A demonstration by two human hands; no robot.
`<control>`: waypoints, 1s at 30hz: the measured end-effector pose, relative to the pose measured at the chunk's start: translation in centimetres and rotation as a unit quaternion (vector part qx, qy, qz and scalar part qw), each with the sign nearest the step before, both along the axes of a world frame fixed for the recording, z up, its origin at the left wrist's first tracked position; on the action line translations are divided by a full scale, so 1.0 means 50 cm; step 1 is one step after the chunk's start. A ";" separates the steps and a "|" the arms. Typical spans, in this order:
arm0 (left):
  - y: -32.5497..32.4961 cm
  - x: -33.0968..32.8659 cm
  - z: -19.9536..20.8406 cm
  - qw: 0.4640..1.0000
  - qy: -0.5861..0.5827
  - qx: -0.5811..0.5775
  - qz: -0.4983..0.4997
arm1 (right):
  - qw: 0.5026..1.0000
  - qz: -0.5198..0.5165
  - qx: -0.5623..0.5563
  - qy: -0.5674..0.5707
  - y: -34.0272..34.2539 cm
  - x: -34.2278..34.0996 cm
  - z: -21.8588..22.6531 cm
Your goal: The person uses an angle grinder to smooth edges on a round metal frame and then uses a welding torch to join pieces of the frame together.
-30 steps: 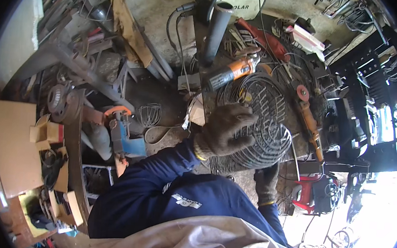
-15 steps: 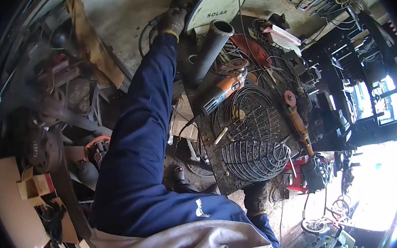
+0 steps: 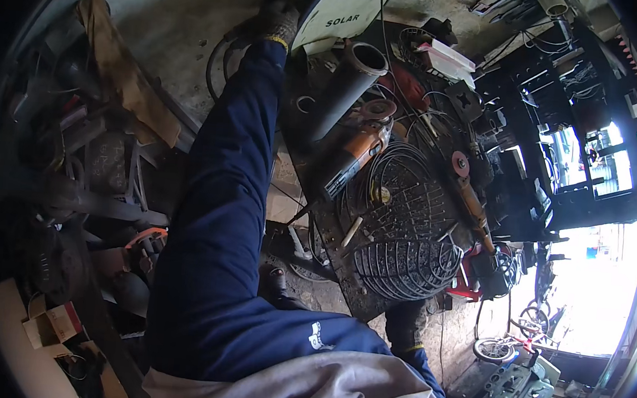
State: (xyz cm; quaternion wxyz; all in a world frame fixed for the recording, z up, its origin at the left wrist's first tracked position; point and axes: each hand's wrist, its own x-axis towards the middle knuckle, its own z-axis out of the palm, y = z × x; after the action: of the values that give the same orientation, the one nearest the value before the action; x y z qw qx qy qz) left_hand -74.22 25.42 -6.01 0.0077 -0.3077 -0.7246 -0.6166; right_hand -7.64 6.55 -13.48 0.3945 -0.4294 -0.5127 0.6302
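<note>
Reaching gloved left hand (image 3: 279,18) touching white welding machine (image 3: 339,7), right hand (image 3: 407,327) at workbench edge (image 3: 355,301)

An orange angle grinder (image 3: 352,157) lies beside a grey pipe (image 3: 344,89) (wire fan guards (image 3: 403,262) nearby).

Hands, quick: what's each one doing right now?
Left hand: gloved, on the white machine; grip unclear.
Right hand: gloved, by the workbench edge; grip unclear.

Head camera looks steeply down over a cluttered workbench (image 3: 331,222).
</note>
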 end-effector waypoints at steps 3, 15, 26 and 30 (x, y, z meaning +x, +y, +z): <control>-0.015 0.009 0.000 0.999 -0.025 0.019 -0.024 | 0.998 -0.021 -0.044 0.030 -0.003 0.007 0.002; -0.003 0.001 -0.010 0.999 -0.026 0.026 0.007 | 0.992 -0.041 -0.092 0.077 -0.001 -0.007 0.015; -0.018 -0.001 0.001 1.000 -0.028 -0.012 0.007 | 0.988 -0.043 -0.109 0.098 0.007 -0.017 0.013; -0.030 0.026 0.021 0.999 -0.029 -0.033 0.015 | 0.988 -0.044 -0.111 0.101 0.009 -0.019 0.015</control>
State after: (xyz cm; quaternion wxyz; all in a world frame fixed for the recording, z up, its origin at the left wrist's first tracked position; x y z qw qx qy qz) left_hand -72.94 23.92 -4.96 -0.0141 -0.2792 -0.7489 -0.6008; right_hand -8.58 7.00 -12.71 0.4213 -0.4265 -0.3779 0.7056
